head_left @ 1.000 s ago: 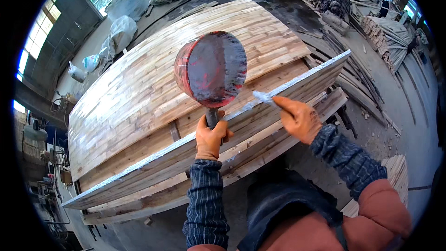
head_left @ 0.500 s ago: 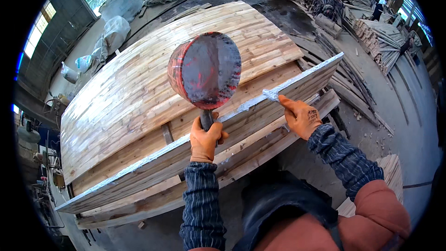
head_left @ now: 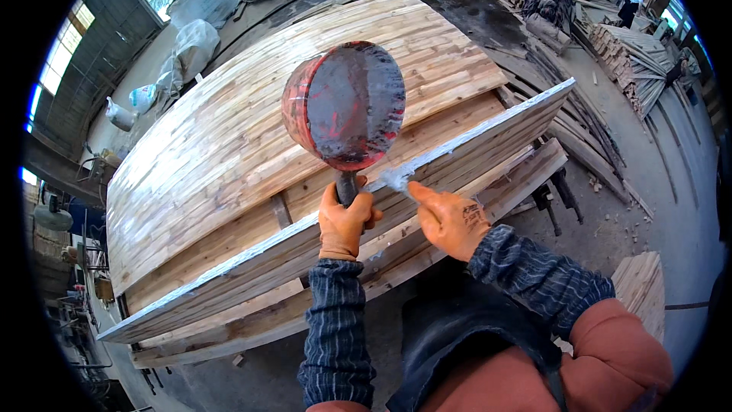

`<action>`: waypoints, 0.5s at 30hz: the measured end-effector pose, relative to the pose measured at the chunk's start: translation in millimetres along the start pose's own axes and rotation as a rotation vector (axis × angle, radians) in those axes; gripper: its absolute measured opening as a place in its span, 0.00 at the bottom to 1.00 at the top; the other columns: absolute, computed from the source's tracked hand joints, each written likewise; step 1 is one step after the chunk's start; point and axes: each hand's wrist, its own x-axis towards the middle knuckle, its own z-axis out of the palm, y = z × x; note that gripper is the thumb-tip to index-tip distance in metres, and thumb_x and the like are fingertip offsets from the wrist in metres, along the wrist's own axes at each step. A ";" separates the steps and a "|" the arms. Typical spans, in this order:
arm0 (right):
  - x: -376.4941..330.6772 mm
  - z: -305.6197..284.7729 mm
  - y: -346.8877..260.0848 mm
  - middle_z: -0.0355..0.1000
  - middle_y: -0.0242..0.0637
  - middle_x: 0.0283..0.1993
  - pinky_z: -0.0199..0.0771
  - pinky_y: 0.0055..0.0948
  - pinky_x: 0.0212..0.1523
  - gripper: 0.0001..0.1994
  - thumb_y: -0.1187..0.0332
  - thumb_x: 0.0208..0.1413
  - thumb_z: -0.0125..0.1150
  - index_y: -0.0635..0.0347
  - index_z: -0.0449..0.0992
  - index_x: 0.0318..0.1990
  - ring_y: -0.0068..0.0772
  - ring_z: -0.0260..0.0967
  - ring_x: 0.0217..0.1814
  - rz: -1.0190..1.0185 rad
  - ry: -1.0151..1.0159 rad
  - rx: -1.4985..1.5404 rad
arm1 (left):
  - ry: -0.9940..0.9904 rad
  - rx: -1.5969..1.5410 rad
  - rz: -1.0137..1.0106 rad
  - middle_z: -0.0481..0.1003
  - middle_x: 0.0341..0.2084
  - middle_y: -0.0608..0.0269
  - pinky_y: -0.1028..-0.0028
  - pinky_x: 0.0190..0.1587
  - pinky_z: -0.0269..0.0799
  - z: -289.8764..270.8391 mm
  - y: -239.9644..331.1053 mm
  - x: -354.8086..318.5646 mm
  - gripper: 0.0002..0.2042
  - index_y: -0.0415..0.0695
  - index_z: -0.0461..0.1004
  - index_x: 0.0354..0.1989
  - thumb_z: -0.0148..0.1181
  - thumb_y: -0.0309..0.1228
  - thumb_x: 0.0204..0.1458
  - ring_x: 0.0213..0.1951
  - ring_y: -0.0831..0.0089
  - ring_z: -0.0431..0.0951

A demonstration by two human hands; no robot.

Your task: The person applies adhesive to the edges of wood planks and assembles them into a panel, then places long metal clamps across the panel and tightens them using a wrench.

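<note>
My left hand (head_left: 345, 217), in an orange glove, is closed round the dark handle of a red dipper (head_left: 301, 111). The dipper is smeared with grey and dark residue and is held up over the boards. My right hand (head_left: 450, 221), also gloved, is closed on a small brush (head_left: 396, 178) coated in white paste. Its bristles touch the top edge of an upright wooden panel (head_left: 488, 154). White paste runs along that edge. The brush's handle is mostly hidden by my fingers.
Behind the panel lies a broad slatted wood panel (head_left: 252, 137). A wooden beam (head_left: 229, 332) runs along the near side. Stacked lumber (head_left: 629, 61) and loose planks (head_left: 583, 156) stand on the right. White sacks (head_left: 197, 42) sit at the far left. A person (head_left: 631, 6) stands far off.
My right hand and the brush have moved left along the panel's edge, closer to my left hand. The dipper stays raised in my left hand. The whole view has shifted slightly.
</note>
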 end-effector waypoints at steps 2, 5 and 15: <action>1.8 3.3 -4.6 0.77 0.55 0.41 0.77 0.50 0.44 0.23 0.64 0.63 0.53 0.55 0.67 0.66 0.59 0.76 0.42 -0.042 -0.046 -0.082 | -0.016 -0.010 0.006 0.76 0.24 0.61 0.76 0.21 0.71 0.3 2.1 -0.2 0.16 0.35 0.73 0.47 0.61 0.27 0.50 0.22 0.72 0.80; 9.5 -3.2 -18.4 0.78 0.54 0.42 0.78 0.47 0.47 0.24 0.65 0.62 0.55 0.57 0.68 0.66 0.56 0.76 0.44 0.004 -0.149 -0.127 | 0.006 -0.007 0.020 0.76 0.24 0.61 0.76 0.21 0.71 2.1 2.3 -0.9 0.16 0.35 0.73 0.48 0.61 0.27 0.50 0.22 0.72 0.80; 12.0 -9.2 -8.1 0.77 0.54 0.39 0.78 0.50 0.41 0.22 0.64 0.65 0.50 0.57 0.67 0.65 0.55 0.77 0.40 -0.065 -0.162 -0.194 | 0.038 0.025 0.025 0.75 0.23 0.62 0.74 0.22 0.69 6.4 -0.9 1.5 0.17 0.38 0.75 0.49 0.61 0.29 0.50 0.21 0.71 0.78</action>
